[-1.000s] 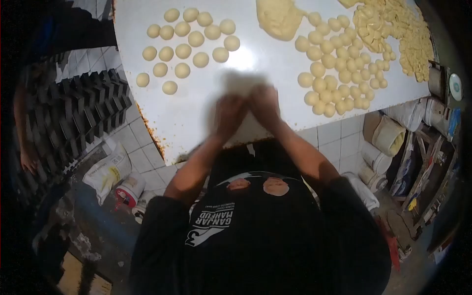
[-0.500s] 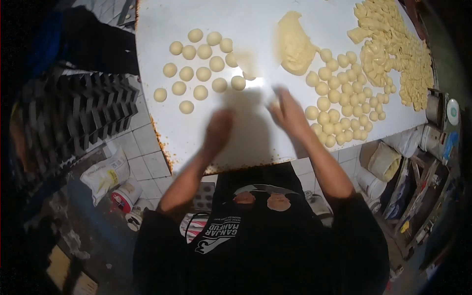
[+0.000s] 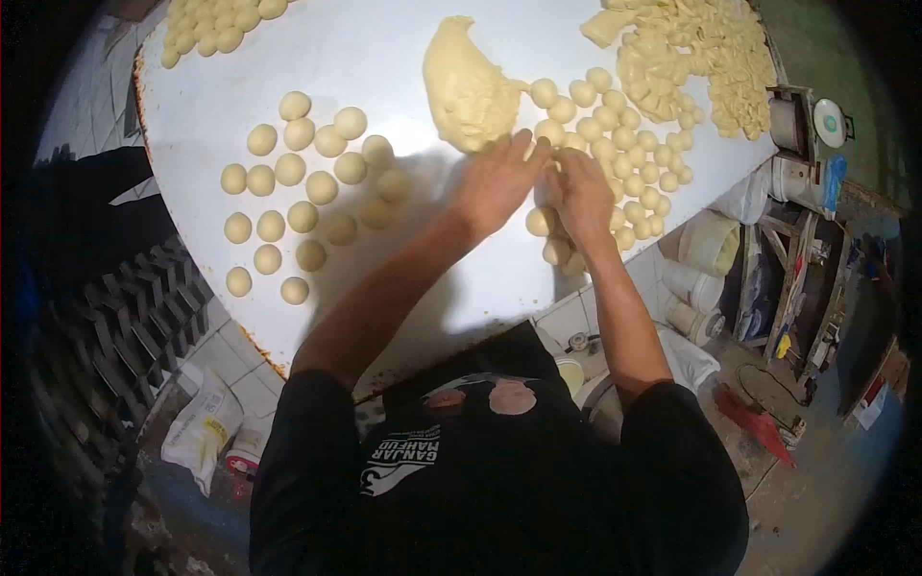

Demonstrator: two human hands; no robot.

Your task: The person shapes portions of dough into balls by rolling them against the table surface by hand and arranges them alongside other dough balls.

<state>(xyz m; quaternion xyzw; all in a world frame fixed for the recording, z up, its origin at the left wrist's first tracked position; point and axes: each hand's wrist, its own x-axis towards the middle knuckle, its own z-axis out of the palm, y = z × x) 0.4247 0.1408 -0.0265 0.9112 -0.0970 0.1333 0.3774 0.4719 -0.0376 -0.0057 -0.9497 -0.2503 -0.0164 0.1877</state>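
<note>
My left hand (image 3: 499, 184) reaches across the table with its fingers stretched out, their tips close to those of my right hand. My right hand (image 3: 582, 197) is bent down over the near-left side of a cluster of dough balls (image 3: 622, 139); its fingers curl inward, and whatever they hold is hidden. Just beyond my left hand lies a large smooth lump of dough (image 3: 469, 86), almost touching the cluster. Several larger, spaced-out dough balls (image 3: 290, 170) rest on the left, some in my arm's shadow.
The white table (image 3: 192, 115) has rusty edges. Cut dough pieces (image 3: 663, 67) are heaped at the back right, and packed dough balls (image 3: 216, 24) sit at the far left corner. Dark stacked metal pans (image 3: 125, 346) stand at the left, shelving (image 3: 792, 278) and buckets (image 3: 691, 285) at the right.
Both hands have moved forward and come together beside the right-hand cluster; earlier they were apart and blurred over the near middle of the table. The view has turned, shifting the table leftward.
</note>
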